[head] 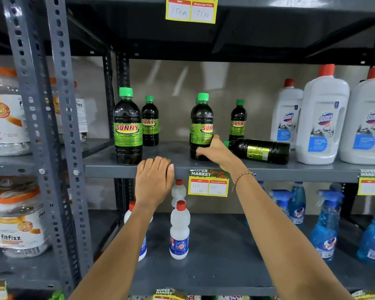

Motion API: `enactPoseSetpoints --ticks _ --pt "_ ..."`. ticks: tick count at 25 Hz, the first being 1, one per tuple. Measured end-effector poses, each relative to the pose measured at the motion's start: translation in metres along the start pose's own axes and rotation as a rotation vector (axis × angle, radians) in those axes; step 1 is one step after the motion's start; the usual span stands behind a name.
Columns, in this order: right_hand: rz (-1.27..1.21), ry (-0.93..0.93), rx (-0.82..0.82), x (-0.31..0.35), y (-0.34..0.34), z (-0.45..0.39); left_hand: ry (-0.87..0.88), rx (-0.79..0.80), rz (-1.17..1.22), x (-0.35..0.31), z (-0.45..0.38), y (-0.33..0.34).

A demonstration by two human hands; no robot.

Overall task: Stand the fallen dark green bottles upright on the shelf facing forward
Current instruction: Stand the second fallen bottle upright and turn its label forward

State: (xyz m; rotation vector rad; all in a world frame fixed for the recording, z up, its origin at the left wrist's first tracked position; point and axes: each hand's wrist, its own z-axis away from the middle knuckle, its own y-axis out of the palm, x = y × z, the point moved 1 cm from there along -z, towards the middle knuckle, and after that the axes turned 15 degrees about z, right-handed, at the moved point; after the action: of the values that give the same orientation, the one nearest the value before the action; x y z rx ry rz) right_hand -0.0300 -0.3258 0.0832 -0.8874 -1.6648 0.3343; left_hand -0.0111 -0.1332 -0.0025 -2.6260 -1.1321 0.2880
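Observation:
Several dark green Sunny bottles with green caps stand on the grey middle shelf [165, 165]. One at the front left [127, 126] faces forward, and a smaller-looking one [150, 122] stands behind it. My right hand [214, 151] grips the base of an upright bottle [201, 122] whose label is turned partly to the right. Another upright bottle [238, 121] stands at the back. One bottle [260, 150] lies on its side, cap pointing left, just right of my right hand. My left hand [154, 180] rests on the shelf's front edge, fingers curled over it, holding no bottle.
Three white Domex bottles [323, 118] with red caps stand right of the fallen bottle. Below are white red-capped bottles [179, 232] and blue spray bottles [327, 226]. A slotted grey upright [59, 126] and jars [7, 111] sit to the left. A price tag [208, 185] hangs on the shelf edge.

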Motion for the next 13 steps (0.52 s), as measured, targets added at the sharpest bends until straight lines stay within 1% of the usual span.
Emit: enactPoseSetpoints --ticks 4,8,13 --pt "0.102 -0.031 -0.075 0.0022 0.0016 0.0033 -0.013 0.019 0.007 0.0004 -0.0001 0.0001" --pt "0.057 -0.019 -0.026 0.0045 0.0002 0.0057 -0.019 0.023 0.019 0.0007 -0.0008 0.0011" --pt "0.102 -0.047 -0.089 0.0017 0.0008 0.0059 -0.012 0.0 0.04 -0.0003 -0.0002 0.0005"
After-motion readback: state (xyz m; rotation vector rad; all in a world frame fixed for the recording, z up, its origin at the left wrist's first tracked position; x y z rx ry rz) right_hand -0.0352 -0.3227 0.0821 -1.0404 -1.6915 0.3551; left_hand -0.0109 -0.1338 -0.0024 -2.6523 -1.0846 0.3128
